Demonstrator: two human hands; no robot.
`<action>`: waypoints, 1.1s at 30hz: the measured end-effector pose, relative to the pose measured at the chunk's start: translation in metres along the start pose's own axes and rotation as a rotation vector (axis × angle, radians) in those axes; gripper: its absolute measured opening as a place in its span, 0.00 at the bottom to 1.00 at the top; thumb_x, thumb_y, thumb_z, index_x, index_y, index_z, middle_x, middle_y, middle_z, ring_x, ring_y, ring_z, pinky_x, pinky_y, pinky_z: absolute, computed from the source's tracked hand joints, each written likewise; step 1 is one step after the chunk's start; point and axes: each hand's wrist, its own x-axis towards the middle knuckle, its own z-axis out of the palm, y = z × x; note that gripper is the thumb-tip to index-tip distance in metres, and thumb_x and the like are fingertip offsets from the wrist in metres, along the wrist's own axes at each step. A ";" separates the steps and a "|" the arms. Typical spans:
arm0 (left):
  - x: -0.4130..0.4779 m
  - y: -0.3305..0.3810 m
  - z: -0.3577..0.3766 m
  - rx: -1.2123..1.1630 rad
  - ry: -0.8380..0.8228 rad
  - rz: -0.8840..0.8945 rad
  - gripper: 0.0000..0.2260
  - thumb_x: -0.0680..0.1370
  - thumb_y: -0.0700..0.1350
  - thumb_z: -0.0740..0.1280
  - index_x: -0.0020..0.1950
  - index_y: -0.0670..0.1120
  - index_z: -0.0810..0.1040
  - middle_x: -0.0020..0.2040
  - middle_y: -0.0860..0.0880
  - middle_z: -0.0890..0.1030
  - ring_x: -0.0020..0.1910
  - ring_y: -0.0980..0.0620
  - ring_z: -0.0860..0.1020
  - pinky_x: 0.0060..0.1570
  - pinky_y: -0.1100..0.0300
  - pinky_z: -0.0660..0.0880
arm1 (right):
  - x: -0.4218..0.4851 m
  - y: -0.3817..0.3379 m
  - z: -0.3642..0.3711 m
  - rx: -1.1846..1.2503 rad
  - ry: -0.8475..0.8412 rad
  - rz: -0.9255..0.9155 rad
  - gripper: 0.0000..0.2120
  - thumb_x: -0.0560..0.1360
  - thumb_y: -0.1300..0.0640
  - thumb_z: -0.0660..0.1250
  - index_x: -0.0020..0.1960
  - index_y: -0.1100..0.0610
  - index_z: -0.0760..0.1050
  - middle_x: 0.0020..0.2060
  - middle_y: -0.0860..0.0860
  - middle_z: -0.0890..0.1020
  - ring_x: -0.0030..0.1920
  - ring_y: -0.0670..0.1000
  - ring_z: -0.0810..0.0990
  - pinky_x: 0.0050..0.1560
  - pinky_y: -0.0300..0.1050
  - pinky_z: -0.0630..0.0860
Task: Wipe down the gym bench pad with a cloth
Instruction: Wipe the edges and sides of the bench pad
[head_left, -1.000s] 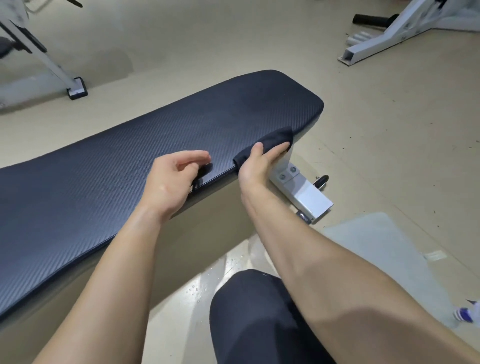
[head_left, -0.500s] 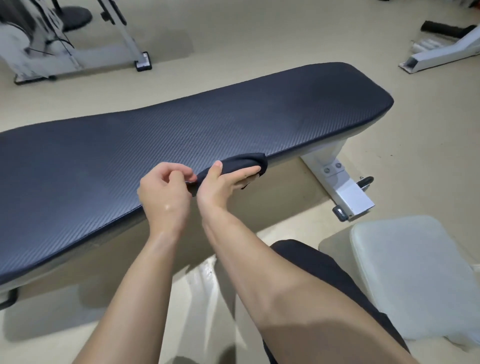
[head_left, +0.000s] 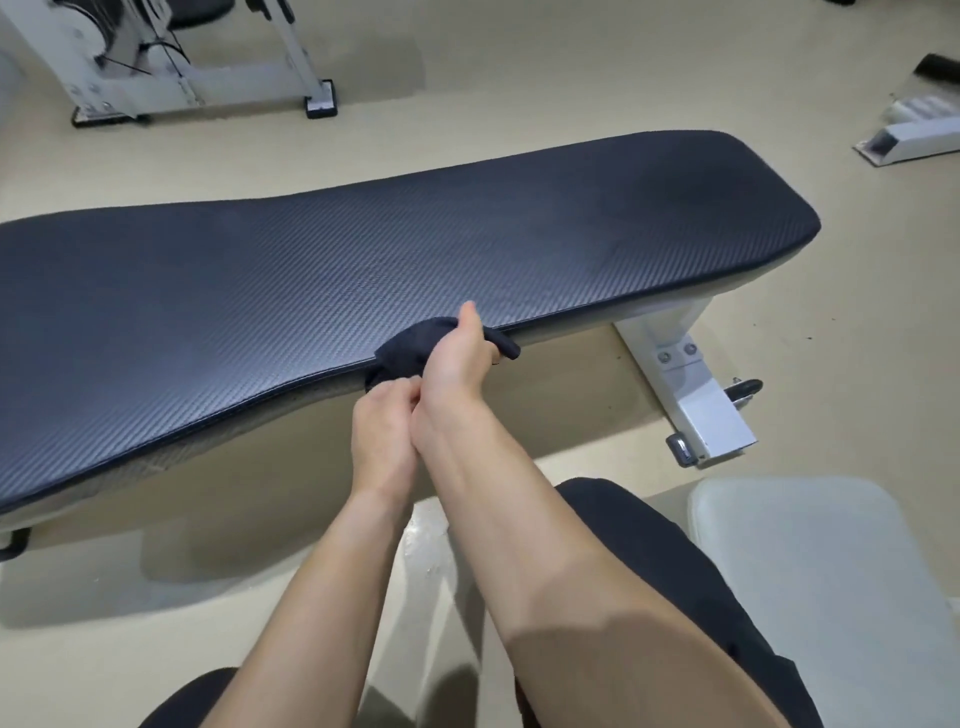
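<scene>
Right hand (head_left: 457, 358) grips dark cloth (head_left: 410, 345) over the bench pad (head_left: 363, 270) edge; left hand (head_left: 384, 426) pinches its lower corner.

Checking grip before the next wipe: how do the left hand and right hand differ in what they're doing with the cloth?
The right hand sits higher, at the bench pad edge, with its thumb up on the pad top; the left hand sits lower, below the edge. The right hand wraps the dark cloth over the edge; the left hand pinches the part that hangs down. Both are shut on the same cloth and touch each other.

Bare forearms, no sleeves; left hand (head_left: 384, 436), right hand (head_left: 454, 358) ungloved; dark shorts (head_left: 675, 561) over knees.
</scene>
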 end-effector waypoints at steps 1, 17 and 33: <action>-0.003 0.001 0.011 -0.018 -0.011 -0.017 0.15 0.73 0.36 0.62 0.30 0.47 0.62 0.24 0.55 0.64 0.23 0.57 0.60 0.21 0.65 0.58 | 0.007 -0.009 -0.005 0.045 0.012 -0.004 0.55 0.60 0.31 0.60 0.80 0.55 0.49 0.78 0.55 0.61 0.76 0.59 0.62 0.74 0.61 0.60; -0.017 0.046 0.287 -0.044 -0.261 -0.001 0.16 0.80 0.49 0.65 0.36 0.45 0.86 0.32 0.50 0.84 0.33 0.52 0.79 0.43 0.57 0.76 | 0.081 -0.253 -0.158 0.117 0.114 -0.064 0.14 0.77 0.46 0.63 0.45 0.57 0.69 0.42 0.55 0.77 0.38 0.56 0.77 0.40 0.45 0.75; -0.009 0.012 0.153 -0.533 -0.005 -0.319 0.07 0.73 0.33 0.69 0.45 0.43 0.75 0.29 0.51 0.78 0.28 0.51 0.74 0.32 0.60 0.73 | 0.020 -0.119 -0.094 -0.429 -0.071 -0.135 0.05 0.62 0.51 0.61 0.31 0.53 0.72 0.33 0.49 0.75 0.37 0.54 0.73 0.45 0.53 0.71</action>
